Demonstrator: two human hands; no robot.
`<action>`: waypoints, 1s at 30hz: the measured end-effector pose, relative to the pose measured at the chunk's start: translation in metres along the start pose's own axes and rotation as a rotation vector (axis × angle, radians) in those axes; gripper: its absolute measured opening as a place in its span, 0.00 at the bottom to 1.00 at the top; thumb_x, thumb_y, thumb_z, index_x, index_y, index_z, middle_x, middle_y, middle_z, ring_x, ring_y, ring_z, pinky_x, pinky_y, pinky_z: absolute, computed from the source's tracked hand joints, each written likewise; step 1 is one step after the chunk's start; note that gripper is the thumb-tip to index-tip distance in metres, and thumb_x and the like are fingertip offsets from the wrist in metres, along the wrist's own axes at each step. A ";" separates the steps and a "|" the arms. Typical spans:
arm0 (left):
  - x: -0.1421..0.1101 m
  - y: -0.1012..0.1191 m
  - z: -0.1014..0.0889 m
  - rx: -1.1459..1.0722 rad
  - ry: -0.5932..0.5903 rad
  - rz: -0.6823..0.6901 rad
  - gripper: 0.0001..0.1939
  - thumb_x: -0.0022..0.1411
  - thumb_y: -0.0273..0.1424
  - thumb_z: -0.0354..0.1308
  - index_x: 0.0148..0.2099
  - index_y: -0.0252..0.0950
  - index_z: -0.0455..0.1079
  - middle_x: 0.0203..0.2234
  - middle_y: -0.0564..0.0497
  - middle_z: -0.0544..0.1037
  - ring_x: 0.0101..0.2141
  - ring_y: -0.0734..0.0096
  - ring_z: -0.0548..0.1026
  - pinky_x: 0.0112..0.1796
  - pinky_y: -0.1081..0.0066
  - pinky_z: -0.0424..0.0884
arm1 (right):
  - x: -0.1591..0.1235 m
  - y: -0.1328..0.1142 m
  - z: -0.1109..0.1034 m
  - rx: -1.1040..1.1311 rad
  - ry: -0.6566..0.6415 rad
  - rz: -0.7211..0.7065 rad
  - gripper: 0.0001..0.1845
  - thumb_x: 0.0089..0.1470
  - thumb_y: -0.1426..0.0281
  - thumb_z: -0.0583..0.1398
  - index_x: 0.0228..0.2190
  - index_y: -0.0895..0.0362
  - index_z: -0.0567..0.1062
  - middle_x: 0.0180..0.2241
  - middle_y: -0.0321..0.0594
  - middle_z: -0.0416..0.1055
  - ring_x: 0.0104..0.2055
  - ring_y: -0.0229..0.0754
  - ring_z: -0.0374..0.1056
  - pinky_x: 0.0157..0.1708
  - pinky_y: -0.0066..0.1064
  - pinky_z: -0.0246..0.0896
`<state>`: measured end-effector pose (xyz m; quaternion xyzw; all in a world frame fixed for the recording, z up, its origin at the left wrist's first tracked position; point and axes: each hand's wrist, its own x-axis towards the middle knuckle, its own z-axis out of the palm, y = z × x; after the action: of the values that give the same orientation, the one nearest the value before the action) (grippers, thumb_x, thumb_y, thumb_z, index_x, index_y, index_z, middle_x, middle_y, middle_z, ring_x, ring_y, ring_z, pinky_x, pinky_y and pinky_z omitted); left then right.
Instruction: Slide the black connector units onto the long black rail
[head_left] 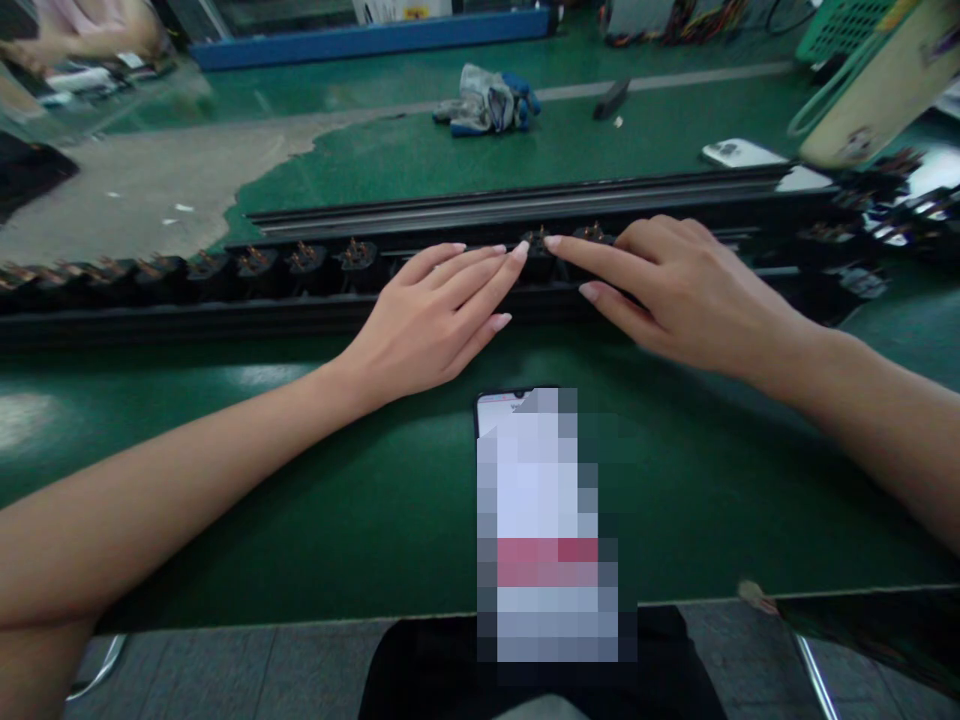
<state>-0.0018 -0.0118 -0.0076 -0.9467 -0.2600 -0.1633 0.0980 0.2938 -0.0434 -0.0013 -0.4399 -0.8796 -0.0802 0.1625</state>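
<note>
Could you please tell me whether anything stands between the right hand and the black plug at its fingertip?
Nothing visible does: the right hand reaches the black plug directly, its forefinger at the plug's side, with no object between them.

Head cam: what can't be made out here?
Head view only:
Phone screen: pixelated, nothing readable.
Black blocks under the left hand and right hand: partly covered by the fingers, so any contact can't be told.
Brass-coloured tips on the blocks: too small to identify.
Cream bag: cut off by the top right edge.
</note>
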 end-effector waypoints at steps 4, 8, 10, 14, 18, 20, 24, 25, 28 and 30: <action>0.000 0.000 0.001 -0.007 -0.001 -0.012 0.31 0.81 0.39 0.41 0.78 0.31 0.57 0.70 0.35 0.69 0.70 0.49 0.66 0.69 0.46 0.60 | -0.001 -0.001 0.003 -0.013 0.023 0.002 0.34 0.73 0.56 0.46 0.75 0.50 0.60 0.48 0.51 0.73 0.50 0.56 0.69 0.54 0.54 0.65; 0.000 0.000 0.001 -0.007 -0.005 -0.016 0.31 0.81 0.40 0.41 0.78 0.33 0.56 0.70 0.36 0.68 0.70 0.49 0.66 0.69 0.46 0.60 | -0.002 -0.004 0.004 -0.019 0.059 0.005 0.35 0.73 0.55 0.45 0.75 0.50 0.59 0.49 0.50 0.73 0.51 0.58 0.69 0.54 0.54 0.65; 0.000 0.000 0.001 -0.001 -0.011 -0.014 0.31 0.81 0.41 0.41 0.78 0.33 0.55 0.71 0.36 0.68 0.71 0.49 0.65 0.69 0.46 0.60 | -0.002 -0.005 0.004 -0.019 0.049 0.010 0.36 0.73 0.54 0.44 0.76 0.50 0.58 0.49 0.51 0.73 0.52 0.58 0.68 0.54 0.55 0.65; -0.001 0.000 0.001 0.019 -0.015 -0.009 0.32 0.81 0.41 0.41 0.78 0.31 0.55 0.71 0.35 0.67 0.71 0.49 0.65 0.70 0.47 0.59 | -0.001 -0.004 0.002 -0.023 0.014 -0.002 0.35 0.74 0.55 0.44 0.76 0.48 0.57 0.48 0.50 0.73 0.51 0.56 0.69 0.54 0.54 0.65; -0.001 0.001 0.000 0.032 -0.018 -0.004 0.32 0.81 0.41 0.41 0.78 0.31 0.55 0.71 0.35 0.67 0.71 0.50 0.66 0.70 0.48 0.59 | 0.000 -0.002 0.001 -0.029 0.016 -0.016 0.35 0.73 0.55 0.45 0.76 0.47 0.55 0.47 0.49 0.73 0.50 0.55 0.69 0.54 0.53 0.66; -0.001 0.001 0.000 0.035 -0.022 -0.002 0.31 0.81 0.40 0.40 0.78 0.30 0.55 0.71 0.35 0.67 0.71 0.50 0.66 0.70 0.49 0.59 | 0.000 -0.002 0.002 -0.026 0.017 -0.014 0.35 0.73 0.55 0.46 0.77 0.47 0.55 0.48 0.49 0.73 0.50 0.55 0.69 0.54 0.53 0.66; 0.000 0.001 0.000 0.021 -0.024 0.014 0.32 0.81 0.39 0.40 0.78 0.29 0.54 0.72 0.34 0.66 0.71 0.50 0.66 0.70 0.49 0.58 | 0.000 -0.003 0.001 -0.045 0.017 -0.006 0.34 0.74 0.56 0.45 0.76 0.47 0.56 0.48 0.49 0.73 0.49 0.55 0.69 0.53 0.53 0.65; 0.000 0.000 0.000 0.016 -0.025 0.016 0.32 0.81 0.39 0.40 0.78 0.29 0.54 0.72 0.34 0.66 0.71 0.50 0.65 0.70 0.49 0.58 | 0.000 -0.004 0.001 -0.055 0.015 -0.003 0.34 0.74 0.56 0.45 0.76 0.47 0.56 0.48 0.50 0.73 0.49 0.56 0.69 0.53 0.52 0.65; 0.000 -0.001 0.001 0.005 -0.026 0.021 0.32 0.81 0.39 0.39 0.79 0.29 0.53 0.72 0.34 0.65 0.71 0.50 0.65 0.70 0.49 0.58 | 0.000 -0.004 0.002 -0.082 0.010 0.017 0.36 0.74 0.56 0.45 0.77 0.51 0.55 0.49 0.52 0.72 0.50 0.57 0.69 0.53 0.53 0.64; 0.000 -0.002 0.001 -0.001 -0.021 0.026 0.32 0.82 0.39 0.40 0.79 0.30 0.53 0.72 0.35 0.65 0.71 0.50 0.65 0.70 0.49 0.58 | 0.000 -0.004 0.003 -0.099 0.010 0.033 0.37 0.74 0.55 0.45 0.76 0.55 0.55 0.50 0.53 0.72 0.51 0.58 0.68 0.53 0.53 0.63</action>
<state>-0.0026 -0.0100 -0.0087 -0.9517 -0.2485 -0.1520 0.0968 0.2901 -0.0450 -0.0044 -0.4614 -0.8663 -0.1233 0.1462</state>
